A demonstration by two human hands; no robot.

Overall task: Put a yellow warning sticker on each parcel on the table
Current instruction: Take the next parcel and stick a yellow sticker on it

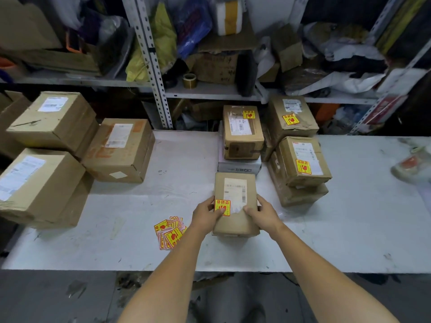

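Cardboard parcel (pixel 235 203) with yellow sticker (pixel 222 203) between left hand (pixel 205 215) and right hand (pixel 263 214)

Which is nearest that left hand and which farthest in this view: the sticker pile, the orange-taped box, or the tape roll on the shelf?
1. Sticker pile, just left of the left hand.
2. Orange-taped box, farther left and back.
3. Tape roll, behind on the shelf.

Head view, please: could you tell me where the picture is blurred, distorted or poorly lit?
In the head view, the near parcel is sharp and evenly lit; the wide-angle lens makes the shelf upright lean noticeably; the pale object at the right edge is smeared beyond recognition; the shelves behind are dim.
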